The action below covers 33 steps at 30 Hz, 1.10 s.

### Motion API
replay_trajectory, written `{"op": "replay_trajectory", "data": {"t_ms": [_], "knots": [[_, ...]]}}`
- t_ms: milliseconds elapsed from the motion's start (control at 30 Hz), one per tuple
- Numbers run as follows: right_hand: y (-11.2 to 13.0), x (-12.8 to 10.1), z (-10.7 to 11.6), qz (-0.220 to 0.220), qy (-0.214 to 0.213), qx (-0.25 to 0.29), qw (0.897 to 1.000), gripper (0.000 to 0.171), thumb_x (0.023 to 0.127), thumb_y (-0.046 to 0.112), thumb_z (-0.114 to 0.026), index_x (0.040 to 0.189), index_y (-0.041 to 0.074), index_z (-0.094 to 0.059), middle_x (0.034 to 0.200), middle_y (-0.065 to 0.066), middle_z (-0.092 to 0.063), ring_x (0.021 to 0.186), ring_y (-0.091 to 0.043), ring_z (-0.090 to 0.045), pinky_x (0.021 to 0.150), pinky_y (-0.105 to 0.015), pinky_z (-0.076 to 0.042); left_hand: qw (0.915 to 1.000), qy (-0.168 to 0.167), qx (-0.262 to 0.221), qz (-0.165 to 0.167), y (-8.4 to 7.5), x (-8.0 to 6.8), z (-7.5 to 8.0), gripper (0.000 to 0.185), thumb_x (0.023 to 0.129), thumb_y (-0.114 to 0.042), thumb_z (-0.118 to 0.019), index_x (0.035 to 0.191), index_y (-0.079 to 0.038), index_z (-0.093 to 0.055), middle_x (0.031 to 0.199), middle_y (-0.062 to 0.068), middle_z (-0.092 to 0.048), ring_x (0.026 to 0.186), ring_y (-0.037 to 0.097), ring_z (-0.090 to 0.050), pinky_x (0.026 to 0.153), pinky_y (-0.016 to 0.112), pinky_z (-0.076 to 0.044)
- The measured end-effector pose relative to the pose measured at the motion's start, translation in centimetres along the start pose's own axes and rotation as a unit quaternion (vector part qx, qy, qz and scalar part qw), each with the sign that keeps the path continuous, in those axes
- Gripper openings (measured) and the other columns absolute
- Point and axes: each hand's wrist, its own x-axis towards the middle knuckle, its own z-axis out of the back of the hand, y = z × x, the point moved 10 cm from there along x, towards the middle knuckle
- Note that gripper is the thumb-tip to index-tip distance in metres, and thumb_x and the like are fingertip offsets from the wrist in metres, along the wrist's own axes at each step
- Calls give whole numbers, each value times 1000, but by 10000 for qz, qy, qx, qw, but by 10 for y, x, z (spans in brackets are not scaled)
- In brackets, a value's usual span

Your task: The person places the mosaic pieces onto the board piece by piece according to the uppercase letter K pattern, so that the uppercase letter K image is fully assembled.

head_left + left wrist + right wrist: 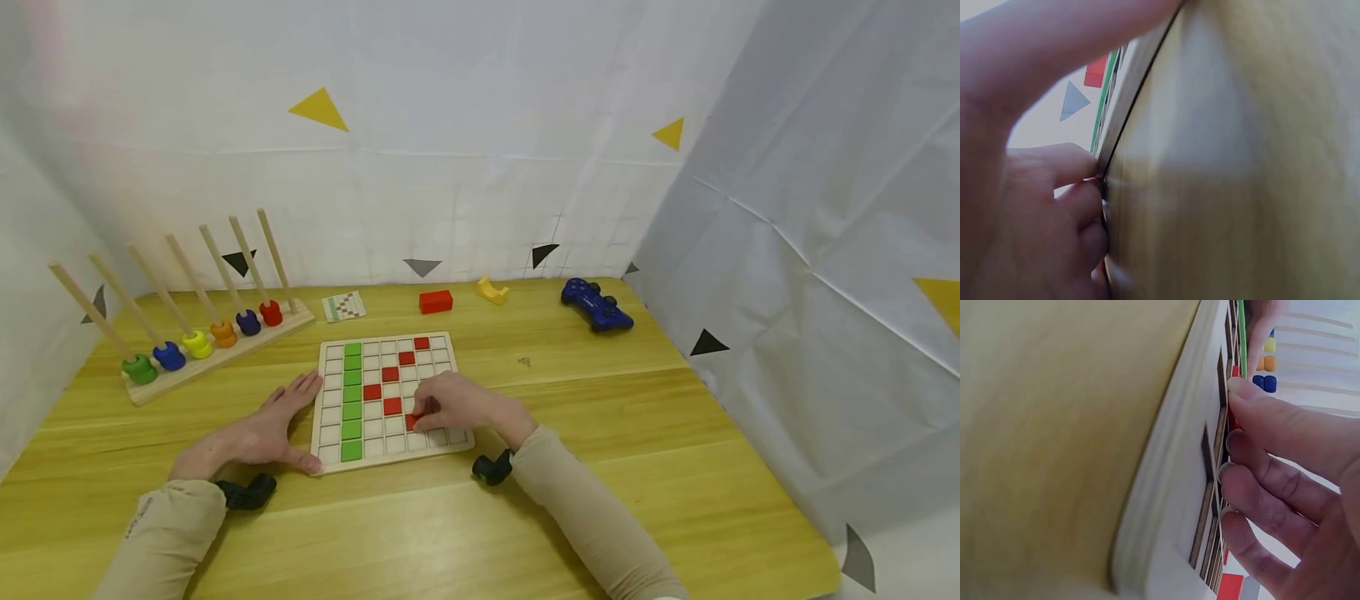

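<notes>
Where the right hand [450,406] pinches, a red tile [412,422] meets the board [442,444].

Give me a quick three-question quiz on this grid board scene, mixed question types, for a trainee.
1. True or false: the left hand rests against the left edge of the grid board.
2. What does the right hand pinch? A) a green tile B) a red tile C) the blue game controller
3. What colour is the full column of tiles on the board?

Key: 1 true; 2 B; 3 green.
</notes>
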Motion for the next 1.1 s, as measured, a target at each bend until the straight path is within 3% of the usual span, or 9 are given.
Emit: {"op": "replay_trajectory", "data": {"t_ms": [333,733,900,1100], "knots": [[-2,0,-2,-37,15,183,9998,11,91,29,-75,89,20,-70,81,14,-63,74,-2,-55,69,-15,-46,10000,-6,-16,-59,0,0,-1,135,67,-49,-89,157,7,-5,163,32,2,150,51,6,117,68,4],[-7,-2,-2,-460,111,482,9977,16,90,30,-76,100,18,-70,84,12,-64,77,-4,-57,71,-17,-50,10000,10,-35,-85,-1,0,0,133,68,-46,-89,157,7,-6,163,32,2,149,51,5,117,68,3],[-13,-11,16,-618,-134,585,9963,31,91,31,-75,114,12,-69,86,10,-65,80,-8,-58,75,-21,-51,10000,25,2,-40,0,1,-1,134,68,-49,-89,158,6,-6,164,31,2,150,50,5,117,68,3],[-47,-36,47,-962,-457,672,9920,32,93,24,-73,119,5,-67,92,4,-67,85,-11,-61,82,-29,-52,10000,22,17,38,1,0,-1,134,68,-51,-88,158,6,-5,164,30,3,150,50,5,117,68,3]]}}
